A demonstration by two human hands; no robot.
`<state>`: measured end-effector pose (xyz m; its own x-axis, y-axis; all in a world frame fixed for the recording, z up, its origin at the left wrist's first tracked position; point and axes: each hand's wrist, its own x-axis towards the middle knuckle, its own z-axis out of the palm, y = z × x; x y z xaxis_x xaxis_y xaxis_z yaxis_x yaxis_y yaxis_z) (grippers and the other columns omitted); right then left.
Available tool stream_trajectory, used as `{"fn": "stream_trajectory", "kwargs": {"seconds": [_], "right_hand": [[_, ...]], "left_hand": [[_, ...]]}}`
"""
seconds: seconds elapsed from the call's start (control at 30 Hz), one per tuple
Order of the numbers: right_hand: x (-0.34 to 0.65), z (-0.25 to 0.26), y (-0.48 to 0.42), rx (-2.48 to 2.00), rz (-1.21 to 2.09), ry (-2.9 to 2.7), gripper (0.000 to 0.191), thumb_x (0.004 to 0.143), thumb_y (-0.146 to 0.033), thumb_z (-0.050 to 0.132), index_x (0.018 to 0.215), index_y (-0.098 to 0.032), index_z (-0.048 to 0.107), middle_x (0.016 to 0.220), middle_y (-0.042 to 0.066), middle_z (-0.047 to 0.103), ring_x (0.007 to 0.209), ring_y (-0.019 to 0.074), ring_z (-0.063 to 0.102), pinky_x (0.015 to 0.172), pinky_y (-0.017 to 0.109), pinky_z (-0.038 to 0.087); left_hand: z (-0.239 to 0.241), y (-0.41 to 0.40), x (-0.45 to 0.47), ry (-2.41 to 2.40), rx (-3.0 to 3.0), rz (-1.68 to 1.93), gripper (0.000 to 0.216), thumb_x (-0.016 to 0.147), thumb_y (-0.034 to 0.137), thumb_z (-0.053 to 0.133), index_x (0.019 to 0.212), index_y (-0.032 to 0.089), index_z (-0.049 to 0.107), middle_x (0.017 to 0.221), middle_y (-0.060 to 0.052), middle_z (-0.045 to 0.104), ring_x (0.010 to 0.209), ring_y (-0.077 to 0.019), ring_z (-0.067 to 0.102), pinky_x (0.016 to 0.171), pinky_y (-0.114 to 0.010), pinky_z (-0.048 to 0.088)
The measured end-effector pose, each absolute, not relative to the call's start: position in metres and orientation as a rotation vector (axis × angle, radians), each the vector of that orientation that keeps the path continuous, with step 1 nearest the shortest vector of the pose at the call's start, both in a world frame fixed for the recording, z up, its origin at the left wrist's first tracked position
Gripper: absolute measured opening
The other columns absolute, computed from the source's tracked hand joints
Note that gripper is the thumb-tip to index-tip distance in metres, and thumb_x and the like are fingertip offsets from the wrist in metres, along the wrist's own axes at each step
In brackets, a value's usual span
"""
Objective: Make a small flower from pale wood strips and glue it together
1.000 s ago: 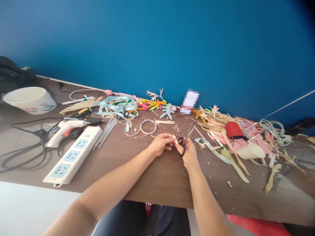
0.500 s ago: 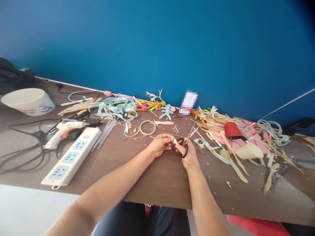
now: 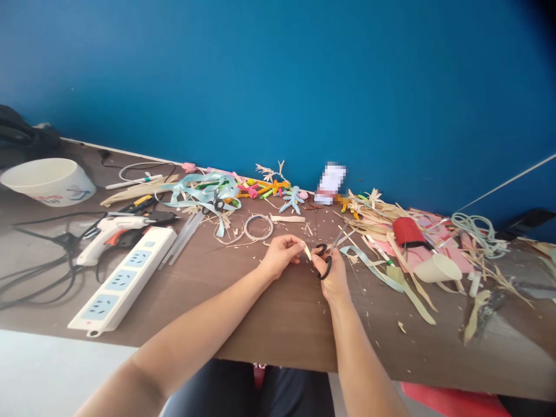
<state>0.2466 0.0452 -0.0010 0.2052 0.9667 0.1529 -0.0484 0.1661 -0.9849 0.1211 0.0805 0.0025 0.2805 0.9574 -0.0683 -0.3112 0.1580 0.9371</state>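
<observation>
My left hand (image 3: 282, 255) is closed in a pinch on a small pale strip (image 3: 307, 251), which looks like dried husk or straw. My right hand (image 3: 333, 275) grips black-handled scissors (image 3: 329, 265). Their blades point up and away from me, slightly parted, and clear of the strip. Both hands are close together above the brown table (image 3: 282, 324). Just beyond them lie a roll of clear tape (image 3: 259, 227) and a short pale strip (image 3: 288, 219), with small scraps scattered around.
At left are a white power strip (image 3: 124, 281), a glue gun (image 3: 113, 231), glue sticks (image 3: 185, 238) and a white bucket (image 3: 48, 182). Light blue ribbon (image 3: 191, 191) lies at the back. To the right are a pile of pale strips (image 3: 382, 211), a red cup-like object (image 3: 408, 233) and a paper cup (image 3: 438, 267).
The right hand's thumb has drawn slightly away from the pale strip, and the scissor blades have opened a little. The left hand keeps its pinch; the whole view shifts slightly.
</observation>
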Motion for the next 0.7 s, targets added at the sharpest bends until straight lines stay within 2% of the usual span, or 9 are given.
{"fn": "stream_trajectory", "kwargs": {"seconds": [0.23,0.4,0.53,0.7], "right_hand": [[0.2445,-0.0068,0.0464,-1.151,0.874,-1.198,0.021,0.065,-0.017,0.060,0.077,-0.020,0.043,0.068,-0.004,0.051,0.061,0.0099,0.048,0.059,0.023,0.037],[0.2459,-0.0052,0.0468,-1.113,1.000,-1.111,0.018,0.066,-0.020,0.062,0.074,-0.019,0.046,0.066,-0.004,0.051,0.056,0.0087,0.045,0.054,0.022,0.036],[0.2481,-0.0054,0.0466,-1.094,1.069,-1.071,0.018,0.065,-0.022,0.064,0.074,-0.019,0.048,0.067,-0.004,0.051,0.056,0.0086,0.045,0.053,0.022,0.036],[0.2484,-0.0068,0.0470,-1.093,1.064,-1.090,0.020,0.064,-0.023,0.065,0.073,-0.019,0.048,0.066,-0.004,0.051,0.058,0.0096,0.046,0.055,0.022,0.037]], "left_hand": [[0.0014,0.0774,0.1245,0.878,1.088,1.112,0.024,0.063,0.034,0.063,0.066,0.012,0.056,0.060,-0.001,0.055,0.051,-0.0068,0.047,0.044,-0.017,0.042],[0.0010,0.0798,0.1221,0.698,0.821,0.916,0.023,0.061,0.033,0.065,0.067,0.012,0.057,0.062,-0.001,0.054,0.049,-0.0046,0.044,0.043,-0.016,0.043],[0.0013,0.0807,0.1206,0.689,0.870,0.883,0.024,0.058,0.029,0.068,0.073,0.011,0.061,0.066,-0.002,0.055,0.053,-0.0055,0.045,0.042,-0.015,0.043],[-0.0008,0.0817,0.1199,0.677,0.785,0.858,0.020,0.056,0.025,0.070,0.065,0.011,0.060,0.060,-0.001,0.054,0.051,-0.0050,0.046,0.042,-0.014,0.043]]}}
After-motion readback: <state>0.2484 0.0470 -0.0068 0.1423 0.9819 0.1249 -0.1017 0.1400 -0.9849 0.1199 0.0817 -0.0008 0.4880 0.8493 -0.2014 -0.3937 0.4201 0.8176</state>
